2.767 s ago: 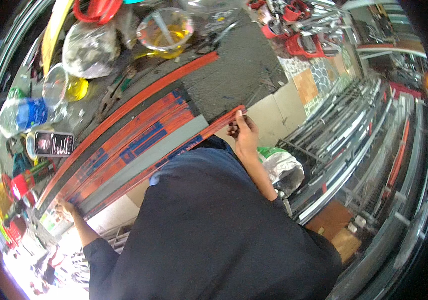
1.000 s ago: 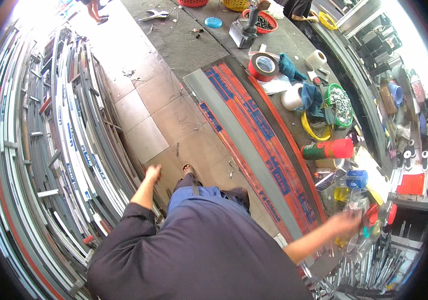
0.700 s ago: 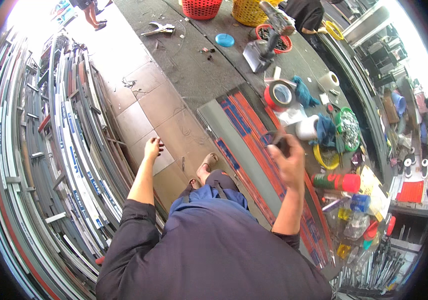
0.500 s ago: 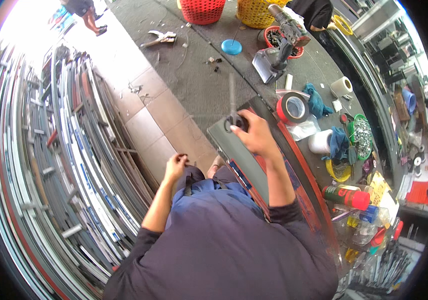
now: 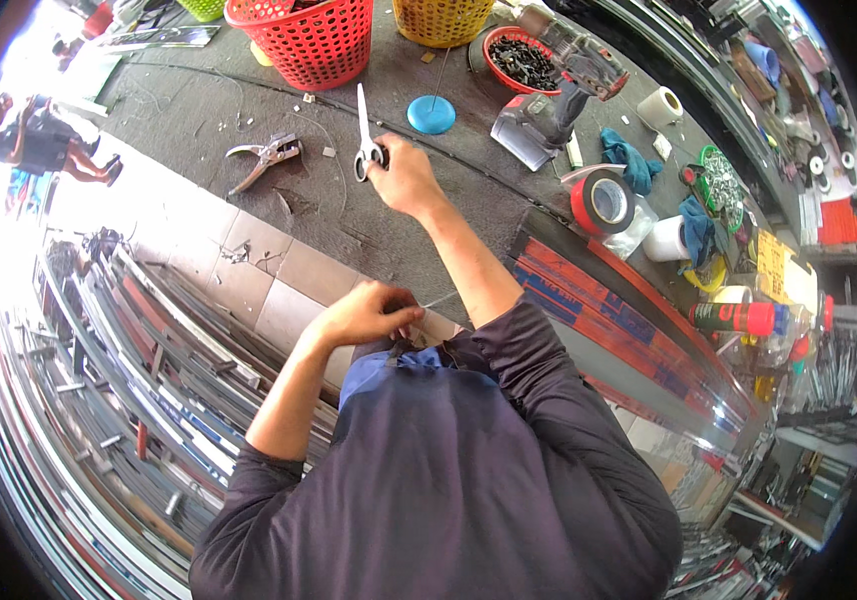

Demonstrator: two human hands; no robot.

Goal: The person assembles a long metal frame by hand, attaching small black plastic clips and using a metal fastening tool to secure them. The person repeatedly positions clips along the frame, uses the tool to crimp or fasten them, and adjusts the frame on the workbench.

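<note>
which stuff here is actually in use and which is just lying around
In use:
right hand holding scissors
left hand pinching something small, too small to tell

Lying about:
pliers
red basket
yellow basket
blue disc
drill
red tape roll
spray can

You've got a red basket (image 5: pixel 307 40), yellow basket (image 5: pixel 444 20), pliers (image 5: pixel 267 158), blue disc (image 5: pixel 432 114), cordless drill (image 5: pixel 554 95), red tape roll (image 5: pixel 601 200), spray can (image 5: pixel 744 318), stacked metal profiles (image 5: pixel 119 370).
</note>
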